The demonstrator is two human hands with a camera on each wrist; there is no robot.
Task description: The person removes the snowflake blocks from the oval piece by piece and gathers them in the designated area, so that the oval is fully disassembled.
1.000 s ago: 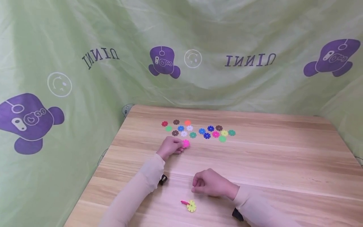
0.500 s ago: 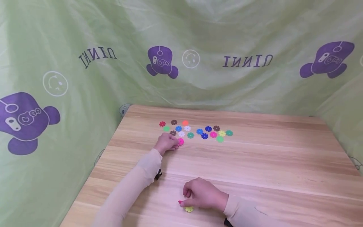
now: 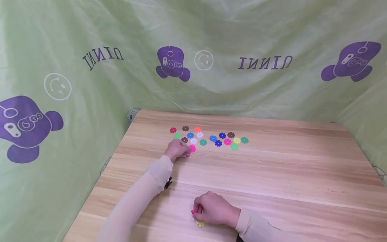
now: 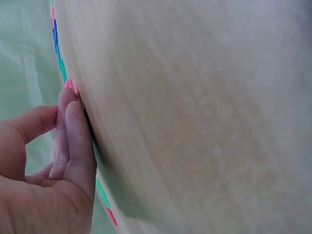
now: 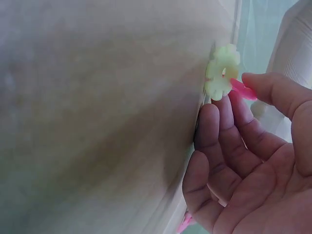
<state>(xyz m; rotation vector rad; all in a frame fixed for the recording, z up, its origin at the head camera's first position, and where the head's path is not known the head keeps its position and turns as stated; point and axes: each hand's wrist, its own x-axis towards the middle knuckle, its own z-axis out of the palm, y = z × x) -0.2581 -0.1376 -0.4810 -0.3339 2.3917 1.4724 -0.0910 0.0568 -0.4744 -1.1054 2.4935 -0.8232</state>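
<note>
My left hand (image 3: 177,150) is at the near left edge of a group of notched interlocking discs. Its fingertips are on a pink notched disc (image 3: 192,148), which shows just past the fingertips in the left wrist view; the grip is partly hidden. Near the front of the table, my right hand (image 3: 215,211) holds two joined discs. The pink one (image 5: 243,89) is slotted into the yellow one (image 5: 222,73) at an angle. My right thumb presses the pink disc, with the fingers behind the pair; the hand covers most of it in the head view.
Several loose discs lie flat toward the back of the wooden table (image 3: 272,174), among them a red disc (image 3: 173,130), an orange disc (image 3: 197,129) and a dark green disc (image 3: 244,140). A green printed curtain (image 3: 223,90) hangs behind and at the sides.
My right hand has come down toward the front and taken hold of the joined pink and yellow discs. My left hand and its pink disc have shifted slightly left and back.
</note>
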